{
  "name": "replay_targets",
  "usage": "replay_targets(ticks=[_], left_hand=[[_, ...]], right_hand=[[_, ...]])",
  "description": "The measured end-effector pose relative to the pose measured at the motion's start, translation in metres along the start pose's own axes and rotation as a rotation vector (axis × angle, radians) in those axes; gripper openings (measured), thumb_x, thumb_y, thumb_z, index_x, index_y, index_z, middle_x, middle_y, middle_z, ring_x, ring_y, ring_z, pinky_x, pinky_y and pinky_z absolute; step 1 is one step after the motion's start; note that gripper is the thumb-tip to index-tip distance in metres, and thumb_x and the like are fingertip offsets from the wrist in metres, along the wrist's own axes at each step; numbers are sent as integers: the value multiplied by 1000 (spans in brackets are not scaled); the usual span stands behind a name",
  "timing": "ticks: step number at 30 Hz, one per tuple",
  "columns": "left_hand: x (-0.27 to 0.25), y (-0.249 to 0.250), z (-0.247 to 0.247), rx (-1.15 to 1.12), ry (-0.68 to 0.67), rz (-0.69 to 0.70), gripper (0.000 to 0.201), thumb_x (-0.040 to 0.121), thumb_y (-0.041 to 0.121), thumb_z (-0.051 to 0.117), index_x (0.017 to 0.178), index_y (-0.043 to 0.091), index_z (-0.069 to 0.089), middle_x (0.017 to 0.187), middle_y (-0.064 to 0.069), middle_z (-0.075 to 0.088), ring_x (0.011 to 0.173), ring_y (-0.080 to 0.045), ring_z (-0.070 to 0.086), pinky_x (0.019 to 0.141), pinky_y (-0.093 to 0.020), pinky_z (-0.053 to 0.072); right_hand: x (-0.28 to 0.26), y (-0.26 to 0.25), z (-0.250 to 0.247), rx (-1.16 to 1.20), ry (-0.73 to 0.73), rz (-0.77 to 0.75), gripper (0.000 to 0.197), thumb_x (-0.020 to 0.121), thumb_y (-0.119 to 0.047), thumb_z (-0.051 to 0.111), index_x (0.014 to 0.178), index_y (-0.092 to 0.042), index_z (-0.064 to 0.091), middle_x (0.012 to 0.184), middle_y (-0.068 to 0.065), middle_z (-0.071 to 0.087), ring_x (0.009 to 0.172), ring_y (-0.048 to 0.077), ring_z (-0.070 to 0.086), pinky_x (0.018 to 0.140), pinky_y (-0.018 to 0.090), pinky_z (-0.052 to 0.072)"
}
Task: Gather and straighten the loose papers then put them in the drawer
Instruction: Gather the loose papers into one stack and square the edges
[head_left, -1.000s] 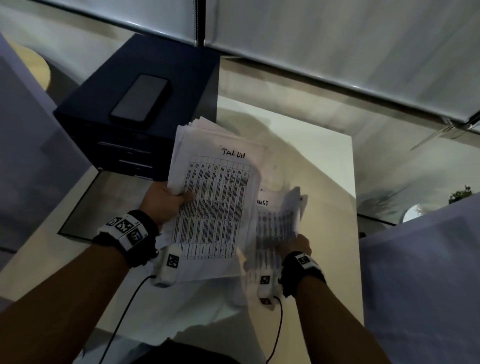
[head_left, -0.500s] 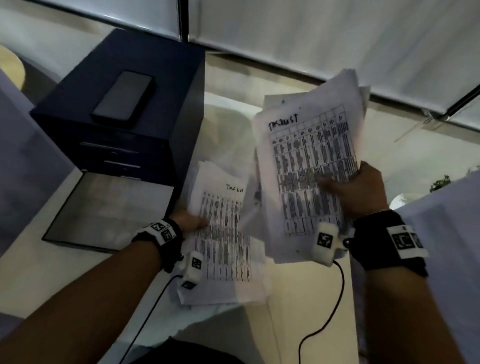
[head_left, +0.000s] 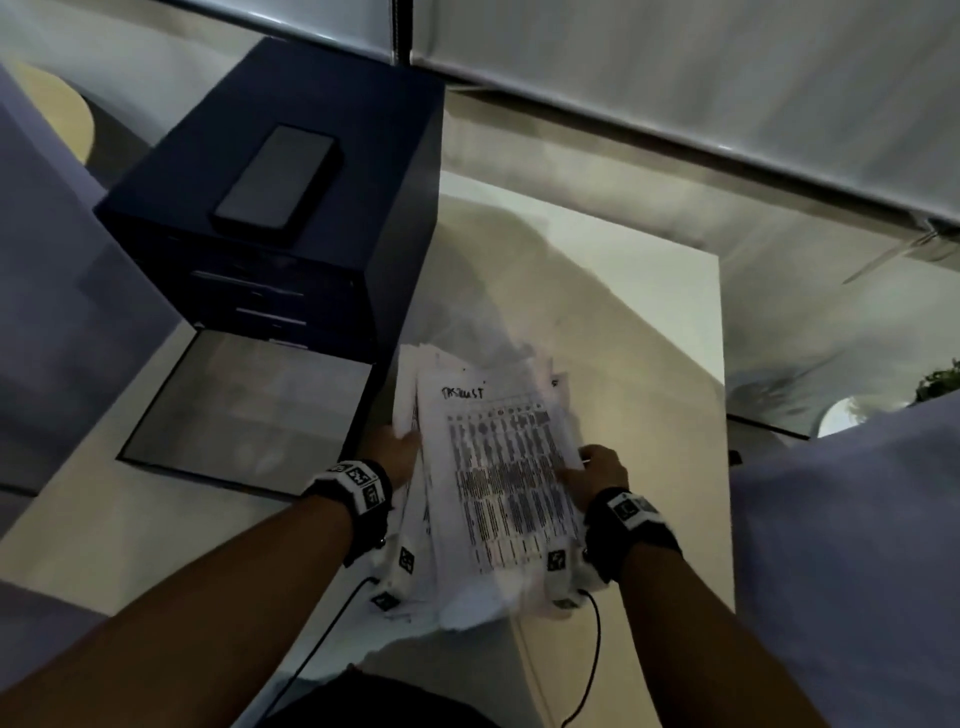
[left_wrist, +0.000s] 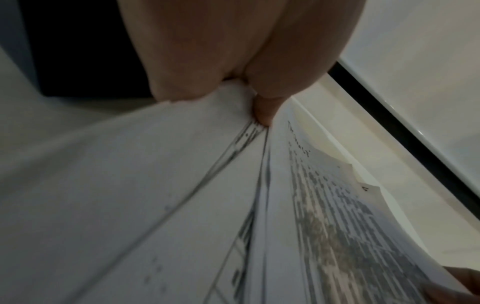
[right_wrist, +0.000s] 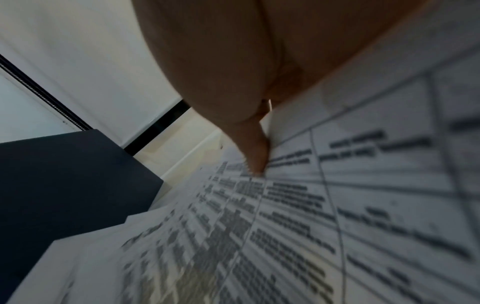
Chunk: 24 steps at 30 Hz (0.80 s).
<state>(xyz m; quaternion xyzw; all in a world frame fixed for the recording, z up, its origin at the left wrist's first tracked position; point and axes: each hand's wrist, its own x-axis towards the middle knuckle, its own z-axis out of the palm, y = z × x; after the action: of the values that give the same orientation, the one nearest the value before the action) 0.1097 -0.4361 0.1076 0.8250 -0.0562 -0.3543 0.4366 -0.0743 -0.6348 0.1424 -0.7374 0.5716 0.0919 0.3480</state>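
Note:
A thick, uneven stack of printed papers (head_left: 498, 467) with a handwritten heading and a table sits between both hands over the white table. My left hand (head_left: 397, 452) grips the stack's left edge, and the left wrist view shows its thumb (left_wrist: 265, 111) tucked between sheets (left_wrist: 182, 205). My right hand (head_left: 597, 470) holds the right edge with its thumb (right_wrist: 255, 156) lying on the top sheet (right_wrist: 337, 205). The dark blue drawer unit (head_left: 291, 249) stands at the left, its lowest drawer (head_left: 249, 405) pulled out and showing a bare bottom.
A black phone (head_left: 278, 179) lies on top of the drawer unit. The white table (head_left: 649, 338) stretches behind the papers and ends at a right edge. Window blinds (head_left: 675, 78) hang beyond. A pale cloth (head_left: 857, 545) rises at the right, and cables trail from both wrists.
My right hand has brought its raised bundle down and left onto the pile held by my left hand. The two bundles now form one stack between both hands.

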Motion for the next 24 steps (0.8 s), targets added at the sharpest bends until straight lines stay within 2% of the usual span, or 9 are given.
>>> replay_targets(ticks=[3,6,8,10,15,17,19,21,24], left_hand=[[-2,1,2,36,47,-20,43,98,25,47,136,6,50,132,-17,58,117,-35,57,103,-37,44],[-4,6,9,-3,161,-84,47,99,28,44,137,0,44,134,-22,55,117,-37,56,101,-38,44],[-6,11,10,-49,217,-104,50,100,28,44,140,1,33,133,-21,54,116,-36,56,97,-37,42],[-9,17,11,-19,187,-74,51,101,30,44,143,3,30,134,-20,54,117,-35,56,96,-35,42],[-1,19,11,102,-24,-36,58,103,38,37,149,5,25,149,-15,41,134,-34,44,107,-34,34],[5,18,11,101,-24,-29,62,99,43,40,148,8,23,147,-14,43,132,-35,46,107,-38,37],[7,15,12,111,-130,-38,76,96,50,39,154,19,1,158,-12,27,139,-35,36,115,-48,31],[12,13,13,111,-109,-81,79,98,49,39,155,18,-6,161,-12,17,143,-35,29,117,-50,26],[17,19,12,121,17,-124,67,100,36,41,153,6,12,157,-19,26,138,-36,35,115,-42,30]], right_hand=[[-4,6,8,27,57,50,36,90,-20,62,120,1,59,119,21,63,107,37,62,82,33,49],[-11,8,19,26,25,60,52,93,-15,57,141,-3,39,140,20,49,126,37,50,103,37,42],[-12,6,25,-2,-6,27,68,92,-17,58,150,-4,23,149,17,39,134,33,42,109,34,36],[-9,1,25,-4,11,14,77,92,-18,58,153,-6,12,152,16,34,137,33,38,111,36,34],[6,-19,23,35,-6,-89,76,92,-13,54,154,-13,11,157,9,29,141,33,33,118,40,27],[9,-28,23,61,-17,-101,76,93,-10,53,154,-12,9,158,9,26,142,31,31,119,31,19],[7,-36,26,50,-124,-142,74,95,-11,53,155,-11,9,160,8,19,145,26,25,114,23,16],[6,-39,27,77,-82,-157,73,96,-9,51,154,-9,9,161,8,14,147,25,19,116,24,13],[0,-34,19,36,34,-105,61,94,-6,47,150,-2,23,157,14,27,144,28,28,117,28,21]])
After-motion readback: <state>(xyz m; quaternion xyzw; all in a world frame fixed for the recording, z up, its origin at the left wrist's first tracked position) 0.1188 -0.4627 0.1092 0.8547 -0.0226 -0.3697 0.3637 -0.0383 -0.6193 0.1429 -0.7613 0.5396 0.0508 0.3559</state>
